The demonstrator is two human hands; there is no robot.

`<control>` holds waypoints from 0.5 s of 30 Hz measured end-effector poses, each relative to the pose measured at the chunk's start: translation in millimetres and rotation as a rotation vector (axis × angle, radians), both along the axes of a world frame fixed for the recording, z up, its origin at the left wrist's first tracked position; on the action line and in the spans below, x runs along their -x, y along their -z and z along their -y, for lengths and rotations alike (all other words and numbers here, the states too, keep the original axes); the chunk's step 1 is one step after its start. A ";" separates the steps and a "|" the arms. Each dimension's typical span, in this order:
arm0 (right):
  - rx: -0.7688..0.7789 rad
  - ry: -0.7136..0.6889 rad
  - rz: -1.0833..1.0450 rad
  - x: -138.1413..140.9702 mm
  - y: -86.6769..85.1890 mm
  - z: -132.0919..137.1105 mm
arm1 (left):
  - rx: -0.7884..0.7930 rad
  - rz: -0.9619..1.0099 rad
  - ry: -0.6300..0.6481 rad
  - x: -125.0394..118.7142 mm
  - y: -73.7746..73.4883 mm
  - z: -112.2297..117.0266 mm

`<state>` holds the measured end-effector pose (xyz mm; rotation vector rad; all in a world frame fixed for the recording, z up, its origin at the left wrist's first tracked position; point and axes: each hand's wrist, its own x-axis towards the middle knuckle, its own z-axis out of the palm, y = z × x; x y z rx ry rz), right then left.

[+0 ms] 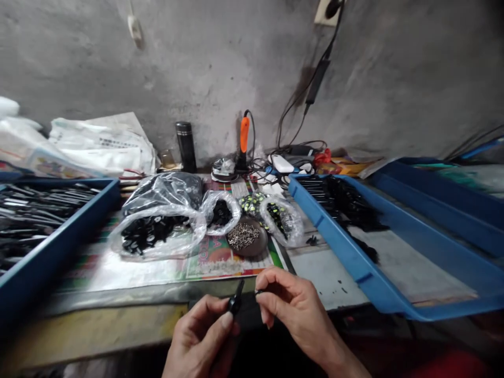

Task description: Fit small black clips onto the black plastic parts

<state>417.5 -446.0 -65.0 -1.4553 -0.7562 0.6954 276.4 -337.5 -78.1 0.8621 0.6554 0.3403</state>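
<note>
My left hand (pixel 208 336) is closed on a slim black plastic part (pixel 237 298), its narrow tip pointing up and away from me. Beside it, my right hand (pixel 293 315) pinches a tiny dark piece (pixel 258 292) between thumb and forefinger; its kind is too small to make out. A small gap separates the two hands, both just over the table's front edge. Beyond them sit a round dish of small metal screws (pixel 244 236), an open plastic bag of black parts (pixel 153 233), a smaller bag of black pieces (pixel 221 214) and a bag of black and yellow-green pieces (pixel 279 220).
A blue tray (pixel 90 210) full of long black parts stands at left. Another blue tray (pixel 334 236), at right, holds black parts at its far end. Near the wall are an orange-handled tool (pixel 244 135), a black cylinder (pixel 185 147) and tangled cables (pixel 293 126).
</note>
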 end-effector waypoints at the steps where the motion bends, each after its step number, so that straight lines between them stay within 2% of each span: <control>1: -0.005 -0.017 -0.026 8.0 0.6 -1.9 | 0.003 0.013 0.002 2.0 0.2 0.2; 6: -0.058 -0.073 -0.104 32.4 8.2 -12.8 | -0.018 0.032 -0.007 11.7 3.1 -1.0; 15: -0.116 -0.065 -0.105 44.9 13.7 -21.1 | -0.015 0.066 -0.008 20.8 7.7 -4.9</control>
